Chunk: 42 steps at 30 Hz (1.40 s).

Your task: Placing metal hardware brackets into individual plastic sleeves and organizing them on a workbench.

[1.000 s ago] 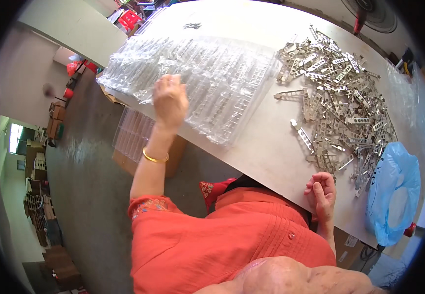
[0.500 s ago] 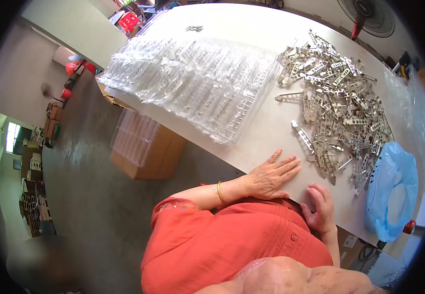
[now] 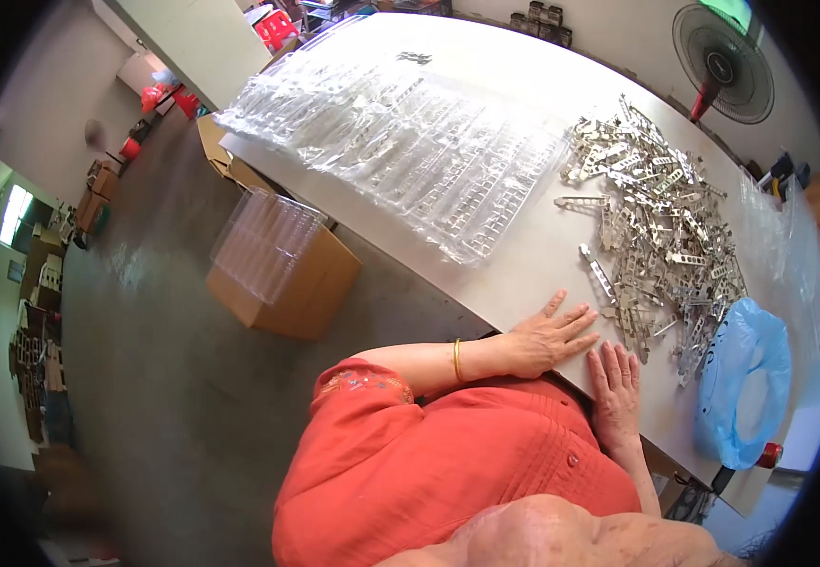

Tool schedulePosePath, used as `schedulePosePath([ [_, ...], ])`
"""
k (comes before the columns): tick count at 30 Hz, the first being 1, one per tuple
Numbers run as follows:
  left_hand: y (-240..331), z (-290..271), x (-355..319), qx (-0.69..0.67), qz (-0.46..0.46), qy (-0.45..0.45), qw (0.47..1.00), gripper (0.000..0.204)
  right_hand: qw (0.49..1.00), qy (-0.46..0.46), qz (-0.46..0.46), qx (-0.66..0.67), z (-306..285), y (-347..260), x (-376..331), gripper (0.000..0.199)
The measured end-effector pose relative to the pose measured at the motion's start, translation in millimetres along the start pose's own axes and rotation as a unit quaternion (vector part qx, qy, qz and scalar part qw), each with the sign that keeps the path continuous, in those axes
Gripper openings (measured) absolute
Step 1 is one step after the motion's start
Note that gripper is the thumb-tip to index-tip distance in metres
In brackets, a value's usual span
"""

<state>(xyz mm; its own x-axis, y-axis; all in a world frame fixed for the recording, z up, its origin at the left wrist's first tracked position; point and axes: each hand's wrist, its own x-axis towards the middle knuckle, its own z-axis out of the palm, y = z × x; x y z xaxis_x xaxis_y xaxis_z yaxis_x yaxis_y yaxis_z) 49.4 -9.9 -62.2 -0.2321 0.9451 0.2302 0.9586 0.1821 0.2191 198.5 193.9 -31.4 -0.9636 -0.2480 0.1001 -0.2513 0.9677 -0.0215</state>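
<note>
My left hand [image 3: 547, 342] lies on the near edge of the pale table [image 3: 514, 283], fingers stretched out and holding nothing. Beside it my right hand [image 3: 616, 392] also rests on the table edge, its fingers extended and nothing in it. Just beyond both hands spreads a heap of flat silvery metal parts with holes [image 3: 656, 217]. One loose metal part [image 3: 597, 272] lies at the heap's near left side, closest to my left fingertips. To the right of my right hand sits a crumpled light-blue plastic bag [image 3: 715, 416].
Clear plastic trays with film [image 3: 410, 156] cover the table's left part. A small dark cluster [image 3: 414, 59] lies behind them. Left of the table, a cardboard box [image 3: 320, 288] on the floor bears clear trays [image 3: 264, 248]. A fan [image 3: 724, 64] stands beyond the far right edge.
My right hand has moved forward onto the table and its fingers have straightened. My left hand stays flat on the table. The view has shifted slightly.
</note>
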Motion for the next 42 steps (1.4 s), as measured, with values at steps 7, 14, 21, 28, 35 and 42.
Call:
schedulePosePath([
  [7,3.6,6.0,-1.0,0.034,0.019,0.03,0.999,0.079,1.0,-0.017,-0.002,-0.006,1.6,-2.5,-2.4,0.073],
  [14,5.9,7.1,-3.2,0.064,0.018,0.021,0.998,0.077,1.0,-0.005,-0.016,-0.021,8.3,-2.2,-3.0,0.074],
  [21,8.6,9.8,-1.2,0.016,0.018,0.014,1.0,0.078,1.0,0.008,-0.003,0.002,3.8,-3.3,-6.1,0.069],
  [28,6.6,15.3,4.8,0.007,0.002,0.001,1.0,0.068,0.997,0.001,0.055,0.047,-11.6,-7.5,-1.0,0.071],
  [35,9.8,8.6,12.0,0.054,-0.008,-0.016,0.998,0.069,0.998,-0.001,0.039,0.044,-8.5,5.2,-2.4,0.058],
  [42,9.3,8.2,14.8,0.048,0.006,0.008,0.999,0.065,0.999,0.004,0.028,0.026,-3.4,9.2,-6.4,0.057],
])
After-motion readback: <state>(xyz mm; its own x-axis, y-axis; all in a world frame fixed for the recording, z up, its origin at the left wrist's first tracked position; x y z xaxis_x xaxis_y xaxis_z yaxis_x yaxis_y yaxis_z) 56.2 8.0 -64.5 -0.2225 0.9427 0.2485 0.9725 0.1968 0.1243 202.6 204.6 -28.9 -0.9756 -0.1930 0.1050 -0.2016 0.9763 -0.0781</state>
